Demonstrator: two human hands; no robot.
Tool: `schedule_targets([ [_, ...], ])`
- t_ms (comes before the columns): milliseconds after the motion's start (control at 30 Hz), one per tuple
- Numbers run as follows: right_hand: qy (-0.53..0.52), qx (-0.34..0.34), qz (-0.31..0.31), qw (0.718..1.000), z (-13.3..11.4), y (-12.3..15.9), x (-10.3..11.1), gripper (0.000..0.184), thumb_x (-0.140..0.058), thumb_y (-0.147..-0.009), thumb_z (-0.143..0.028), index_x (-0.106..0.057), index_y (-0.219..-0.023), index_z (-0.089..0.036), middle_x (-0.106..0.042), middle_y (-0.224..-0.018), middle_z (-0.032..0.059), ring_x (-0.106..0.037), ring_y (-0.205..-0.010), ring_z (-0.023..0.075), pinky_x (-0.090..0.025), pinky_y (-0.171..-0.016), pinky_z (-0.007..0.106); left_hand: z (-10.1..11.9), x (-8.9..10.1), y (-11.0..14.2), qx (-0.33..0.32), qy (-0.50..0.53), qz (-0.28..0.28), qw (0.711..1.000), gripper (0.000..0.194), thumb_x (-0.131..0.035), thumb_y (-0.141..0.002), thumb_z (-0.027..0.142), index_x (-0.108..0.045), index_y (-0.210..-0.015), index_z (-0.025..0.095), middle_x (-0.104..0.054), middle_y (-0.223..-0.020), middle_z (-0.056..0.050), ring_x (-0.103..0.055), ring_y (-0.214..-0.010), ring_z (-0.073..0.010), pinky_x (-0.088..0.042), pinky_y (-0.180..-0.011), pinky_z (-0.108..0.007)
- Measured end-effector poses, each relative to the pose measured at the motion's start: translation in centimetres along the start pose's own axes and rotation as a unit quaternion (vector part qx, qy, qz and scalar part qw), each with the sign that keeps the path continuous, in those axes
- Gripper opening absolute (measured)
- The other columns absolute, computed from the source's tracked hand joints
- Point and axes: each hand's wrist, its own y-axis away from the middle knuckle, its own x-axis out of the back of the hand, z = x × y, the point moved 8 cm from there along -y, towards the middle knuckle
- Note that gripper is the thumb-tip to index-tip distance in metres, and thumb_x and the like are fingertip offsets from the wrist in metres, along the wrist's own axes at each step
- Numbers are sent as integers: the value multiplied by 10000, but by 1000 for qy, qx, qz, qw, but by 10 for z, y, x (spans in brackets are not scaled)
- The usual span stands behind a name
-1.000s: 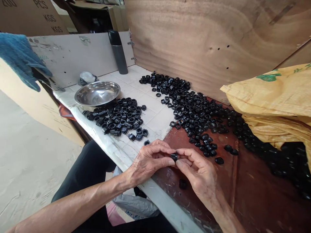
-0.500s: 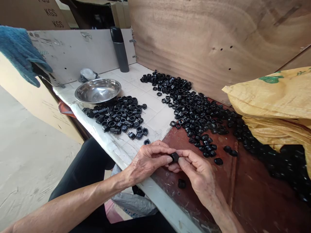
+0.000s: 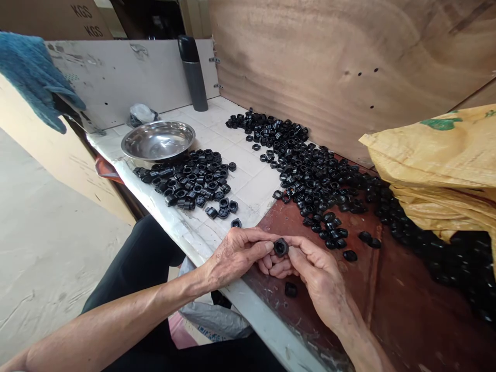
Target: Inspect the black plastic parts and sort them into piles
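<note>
Between the fingertips of both hands is a black plastic nut (image 3: 281,247), its round opening turned up toward me. My left hand (image 3: 242,253) pinches it from the left with thumb and forefinger. On the other side, my right hand (image 3: 315,263) grips it the same way, its other fingers curled underneath. Just below the hands a single black part (image 3: 290,289) lies on the reddish-brown board (image 3: 403,289). A pile of black fittings (image 3: 194,178) sits to the left on the white surface. Beyond my right hand spreads a larger heap of black rings and nuts (image 3: 310,170).
A steel bowl (image 3: 158,142) stands behind the left pile, with a dark flask (image 3: 192,75) farther back. The yellow sack (image 3: 437,170) lies at right beside the heap. A wooden panel (image 3: 329,67) closes off the back; a blue towel (image 3: 34,77) hangs at left.
The nut has been turned between my fingers, so its open end now faces up toward me. Both hands still hold it in nearly the same spot. The camera view shifted slightly.
</note>
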Motion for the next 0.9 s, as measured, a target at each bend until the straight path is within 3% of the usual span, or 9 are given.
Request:
schedule_targets([
  [467,-13,-18,-8,1000,5,-1,2,333,-642,-955,-449,-691,-1094,-150,-768,-839,76,-716,-700,161,-568,-680,252,-8,1,-2,31,25,4,999,371,-740,-862,327,-756,-1136,78,-723,-717,-42,-644,-600,-108,-564,-620,-225],
  [733,0,-6,-17,1000,6,-2,2,347,-632,-955,-452,-669,-1130,-155,-769,-862,77,-718,-709,172,-578,-701,283,-5,-1,-1,5,17,-9,1000,350,-735,-864,363,-772,-1098,106,-712,-725,-40,-625,-601,-104,-547,-634,-236],
  [900,85,11,-1,996,2,-3,3,357,-632,-928,-449,-642,-1150,-169,-753,-817,44,-717,-709,184,-588,-710,299,-9,-4,-1,-7,-34,-4,999,456,-796,-799,400,-722,-1147,115,-724,-778,-54,-678,-685,-159,-526,-635,-259],
])
